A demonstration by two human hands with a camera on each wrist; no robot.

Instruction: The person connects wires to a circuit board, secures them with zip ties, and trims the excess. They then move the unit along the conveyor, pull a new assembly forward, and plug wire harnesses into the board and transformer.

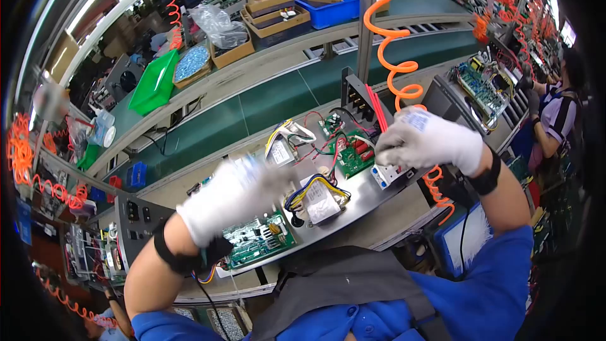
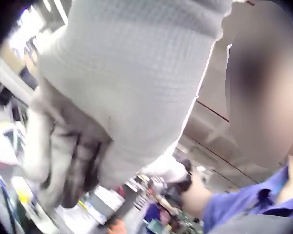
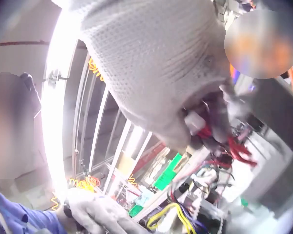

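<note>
My gloved right hand (image 1: pixel 386 146) is raised over the back right of a metal plate (image 1: pixel 361 193) and pinches a bundle of red wires (image 1: pixel 377 108) beside a black bracket (image 1: pixel 355 96). The right wrist view shows its fingertips (image 3: pixel 205 114) closed on the red wires (image 3: pixel 236 147) and a small white connector (image 3: pixel 193 120). My gloved left hand (image 1: pixel 235 194) hovers blurred above the plate's left side, and its fingers (image 2: pixel 49 161) are loosely curled with nothing visible in them. Two wrapped transformers (image 1: pixel 322 199) (image 1: pixel 284 146), green circuit boards (image 1: pixel 255 240) (image 1: pixel 351 155) and a white breaker (image 1: pixel 387 175) lie on the plate.
An orange coiled hose (image 1: pixel 392 57) hangs down just behind the right hand. A green conveyor belt (image 1: pixel 265 107) runs behind the plate. Beyond it stand cardboard boxes (image 1: pixel 276 6), a blue bin (image 1: pixel 329 4) and a green tray (image 1: pixel 154 82). Another worker (image 1: pixel 557 117) stands at the right.
</note>
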